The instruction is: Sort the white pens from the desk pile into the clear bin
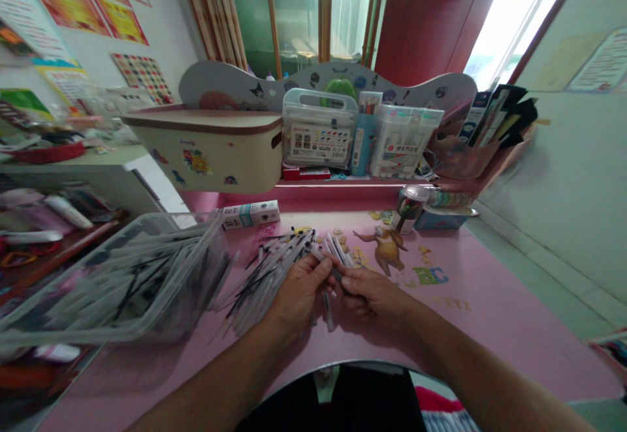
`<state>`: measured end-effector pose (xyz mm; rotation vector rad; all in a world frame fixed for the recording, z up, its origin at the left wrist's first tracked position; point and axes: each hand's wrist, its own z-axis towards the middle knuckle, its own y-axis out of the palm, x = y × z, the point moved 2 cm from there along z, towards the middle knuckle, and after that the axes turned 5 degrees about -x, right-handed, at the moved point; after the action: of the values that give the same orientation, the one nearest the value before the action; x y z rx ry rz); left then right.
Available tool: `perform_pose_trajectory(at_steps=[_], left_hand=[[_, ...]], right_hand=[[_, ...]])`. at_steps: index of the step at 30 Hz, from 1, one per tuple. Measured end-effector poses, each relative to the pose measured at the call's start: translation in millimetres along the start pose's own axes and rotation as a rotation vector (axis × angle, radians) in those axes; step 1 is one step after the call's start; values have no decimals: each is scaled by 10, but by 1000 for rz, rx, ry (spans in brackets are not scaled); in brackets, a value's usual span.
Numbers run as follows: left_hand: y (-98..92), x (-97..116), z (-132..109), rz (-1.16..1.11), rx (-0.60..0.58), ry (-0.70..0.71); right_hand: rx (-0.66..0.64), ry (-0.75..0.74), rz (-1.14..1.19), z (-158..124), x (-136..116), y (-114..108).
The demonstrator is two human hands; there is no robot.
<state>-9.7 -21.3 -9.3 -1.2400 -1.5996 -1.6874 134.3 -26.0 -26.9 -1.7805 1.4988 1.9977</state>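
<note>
Over the middle of the pink desk (470, 314), my left hand (306, 288) and my right hand (369, 291) meet with fingertips pinched. Between them is a slim grey pen (336, 274), gripped from both sides and slanting down to the right; its ends are partly covered by fingers. Beside and behind my left hand spreads a loose pile of pen parts (259, 282), clear tubes and thin dark rods. Several white pens (337, 246) lie together just beyond my fingers. A clear plastic bin (161, 301) full of similar parts stands at the left.
A small white box (251, 214) lies behind the pile. At the back right stand a clear jar (411, 206) and a blue tin (443, 217). The raised shelf bears a lidded cream bin (210, 154), marker cases (321, 134) and a pen holder (460, 157).
</note>
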Motion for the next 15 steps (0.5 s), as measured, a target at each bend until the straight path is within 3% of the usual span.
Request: perform_pose_trajectory(at_steps=[4, 6, 8, 10, 12, 15], left_hand=[[9, 37, -13, 1, -19, -15], [20, 51, -31, 30, 2, 4], [31, 58, -45, 74, 36, 39], [42, 55, -48, 118, 67, 85], [48, 41, -44, 136, 95, 128], [45, 5, -37, 115, 134, 154]], right_hand=[[-48, 52, -35, -3, 31, 3], [11, -33, -137, 13, 34, 31], [113, -221, -348, 30, 2, 64], [117, -348, -666, 45, -27, 106], [136, -413, -911, 51, -43, 116], [200, -433, -1027, 44, -36, 104]])
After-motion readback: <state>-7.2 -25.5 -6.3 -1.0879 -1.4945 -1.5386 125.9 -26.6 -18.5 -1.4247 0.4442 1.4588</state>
